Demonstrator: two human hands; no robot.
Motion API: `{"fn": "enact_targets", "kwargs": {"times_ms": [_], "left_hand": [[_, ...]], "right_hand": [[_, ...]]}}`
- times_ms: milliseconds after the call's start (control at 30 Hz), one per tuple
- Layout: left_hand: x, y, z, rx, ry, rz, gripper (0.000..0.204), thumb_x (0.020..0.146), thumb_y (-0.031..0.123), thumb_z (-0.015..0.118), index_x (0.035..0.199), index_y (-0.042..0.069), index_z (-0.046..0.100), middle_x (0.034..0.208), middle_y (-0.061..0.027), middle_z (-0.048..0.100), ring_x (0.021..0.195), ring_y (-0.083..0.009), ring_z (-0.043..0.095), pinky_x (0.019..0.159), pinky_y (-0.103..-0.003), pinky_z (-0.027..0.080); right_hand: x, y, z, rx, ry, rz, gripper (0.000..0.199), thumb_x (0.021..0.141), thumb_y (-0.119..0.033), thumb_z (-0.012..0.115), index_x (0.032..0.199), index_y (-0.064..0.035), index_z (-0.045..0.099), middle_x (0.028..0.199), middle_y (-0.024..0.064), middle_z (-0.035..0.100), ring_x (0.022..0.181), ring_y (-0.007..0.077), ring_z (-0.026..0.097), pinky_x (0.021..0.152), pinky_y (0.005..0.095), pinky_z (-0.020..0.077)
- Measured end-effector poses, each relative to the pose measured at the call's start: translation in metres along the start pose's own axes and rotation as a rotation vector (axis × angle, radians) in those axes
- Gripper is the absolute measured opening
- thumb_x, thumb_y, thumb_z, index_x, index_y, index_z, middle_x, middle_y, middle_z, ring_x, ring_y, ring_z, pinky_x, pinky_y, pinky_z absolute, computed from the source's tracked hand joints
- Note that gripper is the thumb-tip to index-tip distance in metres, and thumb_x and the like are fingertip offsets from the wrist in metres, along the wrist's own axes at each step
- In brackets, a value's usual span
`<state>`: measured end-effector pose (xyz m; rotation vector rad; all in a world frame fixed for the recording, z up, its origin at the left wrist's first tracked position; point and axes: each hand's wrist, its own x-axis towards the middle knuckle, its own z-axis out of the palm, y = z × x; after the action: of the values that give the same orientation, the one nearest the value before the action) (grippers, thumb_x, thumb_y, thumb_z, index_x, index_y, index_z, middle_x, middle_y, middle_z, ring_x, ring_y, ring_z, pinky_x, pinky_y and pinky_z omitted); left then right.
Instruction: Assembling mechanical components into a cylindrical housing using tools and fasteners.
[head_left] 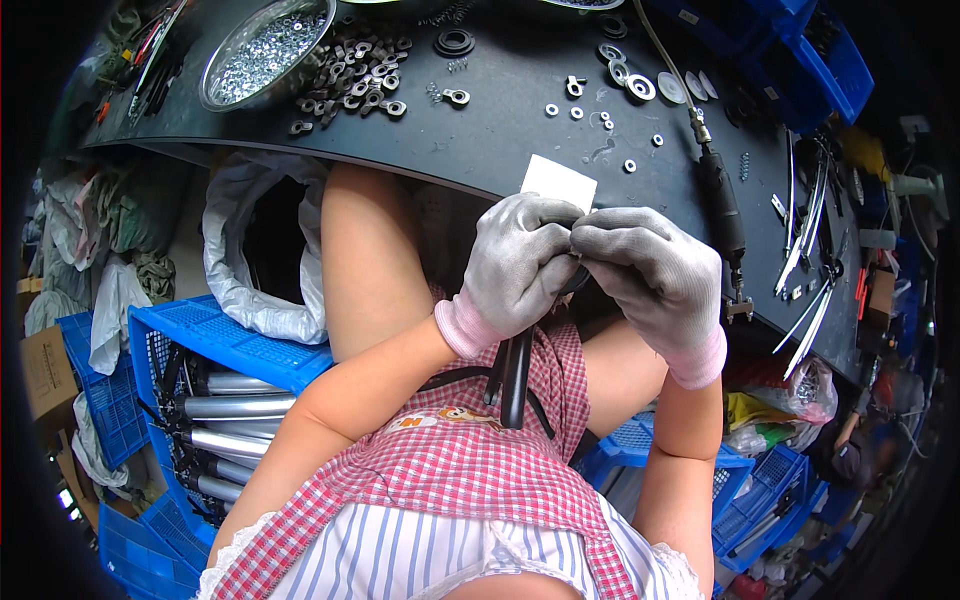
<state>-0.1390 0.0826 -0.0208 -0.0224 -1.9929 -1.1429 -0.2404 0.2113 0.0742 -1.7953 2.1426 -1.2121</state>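
My left hand (512, 262) and my right hand (655, 275), both in grey-white gloves with pink cuffs, meet above my lap at the table's front edge. A black tubular part (515, 385) hangs below my left hand, its upper end hidden behind the glove. A bit of black shows between the two hands. The left fingers are curled around that upper end. My right thumb and fingers are pinched together against the left fingertips; whatever is in them is too small or hidden. A white square piece (560, 182) lies just beyond the fingertips, partly covered by them.
The dark table (480, 140) holds a metal bowl (268, 55) of small bright parts, a heap of metal eye-ended fittings (360, 75), washers (640, 88) and a black air screwdriver (722, 205) on a hose. White cable ties (810, 230) lie at right. Blue crates (215, 330) flank my legs.
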Motion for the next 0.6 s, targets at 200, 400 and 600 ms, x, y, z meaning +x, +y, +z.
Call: {"fn": "enact_targets", "kwargs": {"times_ms": [200,400,600], "left_hand": [[-0.002,-0.004,0.002,-0.033,-0.027,-0.017,0.011,0.078,0.016,0.064,0.081,0.005,0.064,0.097,-0.0126,0.064,0.087,-0.0333,0.061,0.078,-0.044,0.047],[-0.001,-0.001,0.001,-0.003,0.016,0.009,0.011,0.078,0.015,0.065,0.081,0.004,0.064,0.097,-0.0133,0.064,0.087,-0.0337,0.062,0.078,-0.044,0.047],[-0.001,-0.003,0.003,-0.025,0.002,0.0,0.014,0.079,0.016,0.064,0.082,0.003,0.064,0.098,-0.0143,0.065,0.088,-0.0345,0.062,0.079,-0.044,0.047]], "right_hand": [[0.003,0.012,-0.002,0.409,-0.008,0.132,0.025,0.073,0.001,0.074,0.097,-0.003,0.071,0.09,0.0104,0.068,0.082,0.0225,0.068,0.073,0.0275,0.053],[0.004,0.009,-0.005,0.125,-0.073,0.092,0.03,0.073,-0.004,0.075,0.102,-0.0053,0.071,0.09,0.0106,0.068,0.081,0.0257,0.066,0.073,0.0325,0.0525],[0.012,0.004,-0.01,0.025,-0.115,-0.045,0.028,0.074,-0.006,0.073,0.102,-0.0053,0.069,0.09,0.0107,0.068,0.08,0.0294,0.064,0.072,0.0358,0.0514]]}}
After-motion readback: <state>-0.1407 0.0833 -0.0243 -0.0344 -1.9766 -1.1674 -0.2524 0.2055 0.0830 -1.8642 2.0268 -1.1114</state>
